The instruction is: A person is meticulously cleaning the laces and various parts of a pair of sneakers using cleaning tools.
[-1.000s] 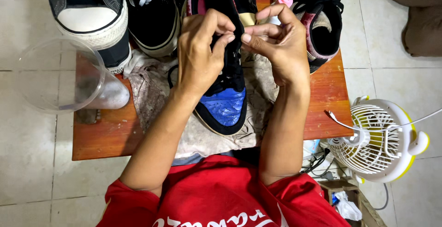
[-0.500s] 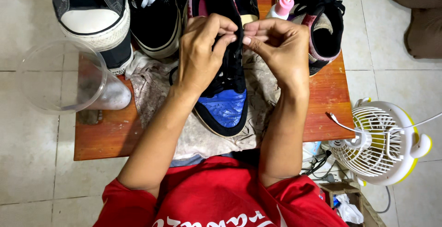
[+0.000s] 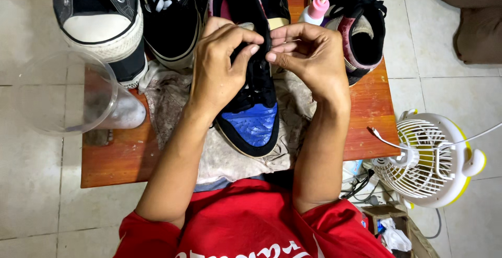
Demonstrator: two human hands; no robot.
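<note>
A black sneaker with a blue toe (image 3: 252, 122) lies on a stained grey cloth (image 3: 178, 101) on a small wooden table (image 3: 115, 161), toe pointing at me. My left hand (image 3: 222, 59) pinches the black lace area at the shoe's upper left side. My right hand (image 3: 308, 54) pinches the lace from the right, fingertips almost meeting those of the left hand. Both hands cover the shoe's tongue and upper eyelets.
Several other shoes stand at the table's far edge: a black canvas one with white toe (image 3: 99, 23), a black one with white laces (image 3: 170, 12), a black-and-maroon one (image 3: 363, 33). A pink-capped bottle (image 3: 320, 8), a clear plastic bowl (image 3: 57, 93), a white-and-yellow fan (image 3: 431, 158) on the floor.
Both hands have dropped slightly towards the shoe's laces and drawn closer together; the right hand's fingers are more closed. The shoe has stayed in place.
</note>
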